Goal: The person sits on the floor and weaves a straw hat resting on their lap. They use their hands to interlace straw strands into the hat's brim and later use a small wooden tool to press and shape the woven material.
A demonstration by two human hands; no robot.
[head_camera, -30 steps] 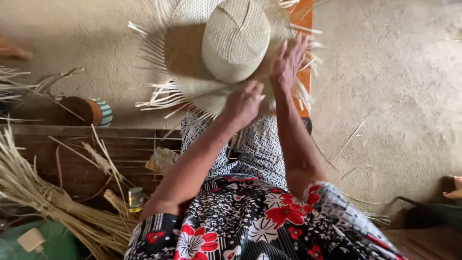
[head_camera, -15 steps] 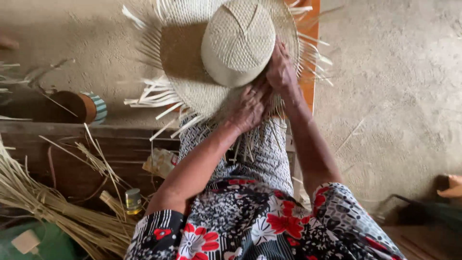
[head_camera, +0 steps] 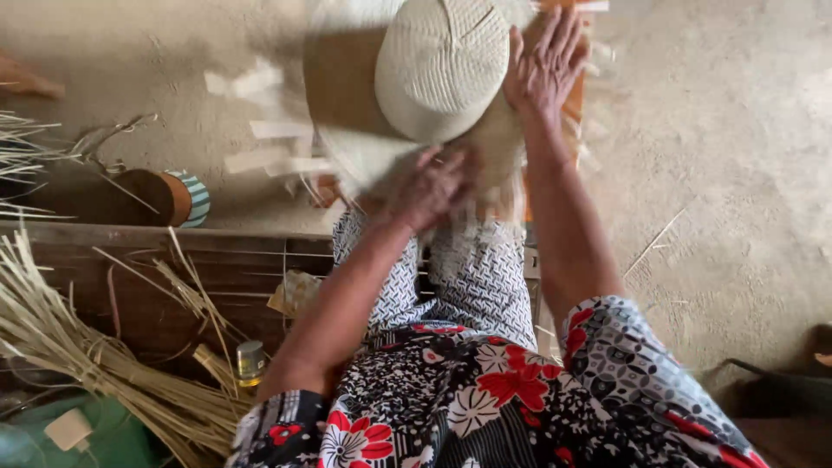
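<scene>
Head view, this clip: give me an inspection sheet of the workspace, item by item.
Surface: rough sandy-grey floor with stray straw bits; dark wooden bench on the left.
Job's things: pale woven straw hat, domed crown facing the camera, loose unwoven strands fringing the brim, blurred.
Clutter: bundle of long dry straw stalks; round brown container with a striped rim; small glass bottle with a pale cap.
Hands: left hand on the lower brim edge, blurred; right hand flat against the brim beside the crown.
Cables: nothing seen.
Surroundings: orange frame behind the hat, mostly hidden; green object at the lower left corner.
</scene>
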